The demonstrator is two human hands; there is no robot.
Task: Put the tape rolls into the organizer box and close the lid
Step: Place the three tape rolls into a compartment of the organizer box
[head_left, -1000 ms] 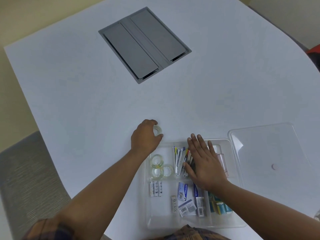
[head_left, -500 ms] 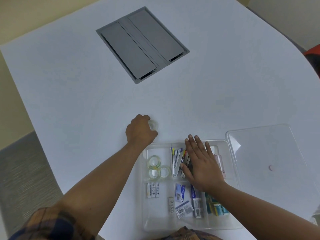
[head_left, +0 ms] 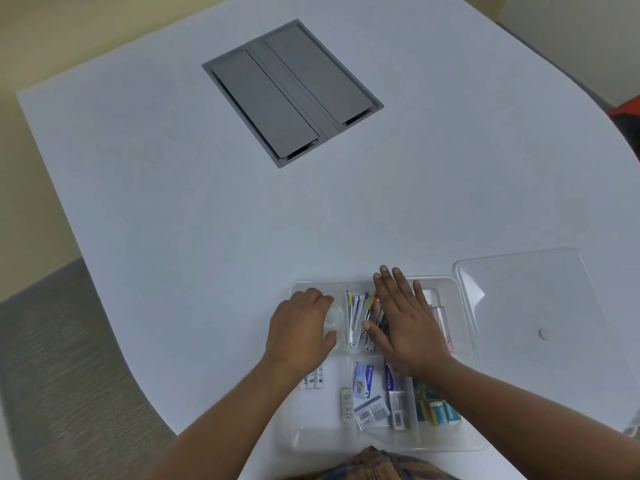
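While the lid (head_left: 533,306) lies off on the worktop (head_left: 207,220), right of the organizer box (head_left: 311,438):
Left hand (head_left: 299,332): grip curled around a clear tape roll (head_left: 333,320) over the box's far-left compartment.
Right hand (head_left: 405,323): fingers spread flat on the pens (head_left: 356,313).

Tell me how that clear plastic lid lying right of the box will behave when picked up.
The clear plastic lid looks thin and wide, so it is probably light and may flex if lifted by one edge. Its glossy surface could be slippery. It lies flat on the white table, so its rim may need prising up.
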